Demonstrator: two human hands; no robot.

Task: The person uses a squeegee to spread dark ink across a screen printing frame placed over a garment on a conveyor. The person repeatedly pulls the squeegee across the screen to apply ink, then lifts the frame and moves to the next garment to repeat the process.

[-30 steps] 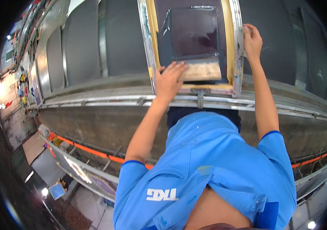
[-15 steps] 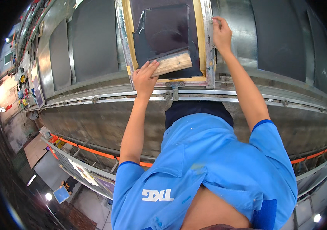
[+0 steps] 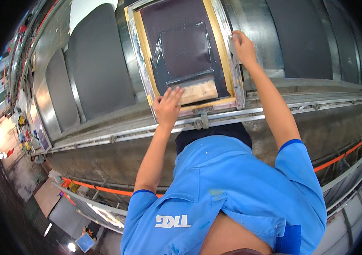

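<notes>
A screen frame (image 3: 239,100) with yellow borders holds a dark mesh (image 3: 174,17) with glossy ink on it. A wooden squeegee (image 3: 200,90) lies across the mesh's lower part. My left hand (image 3: 167,106) has its fingers bent over the squeegee's left end. On the frame's right side, my right hand (image 3: 244,51) grips the rail with thumb and fingers; the fingertips are partly hidden. A clamp (image 3: 202,112) at the frame's lower edge meets a long metal rail (image 3: 227,114).
The long metal table (image 3: 259,42) carries grey sheets (image 3: 98,68) either side of the frame and a white sheet (image 3: 87,12). An orange bar (image 3: 344,155) runs behind me. Clutter (image 3: 28,127) lines the left. Another person (image 3: 91,229) at lower left has a blue panel (image 3: 84,241).
The frame, squeegee and both hands moved left along the table, uncovering metal at right. In the latest half second the view has tilted and the frame appears lower.
</notes>
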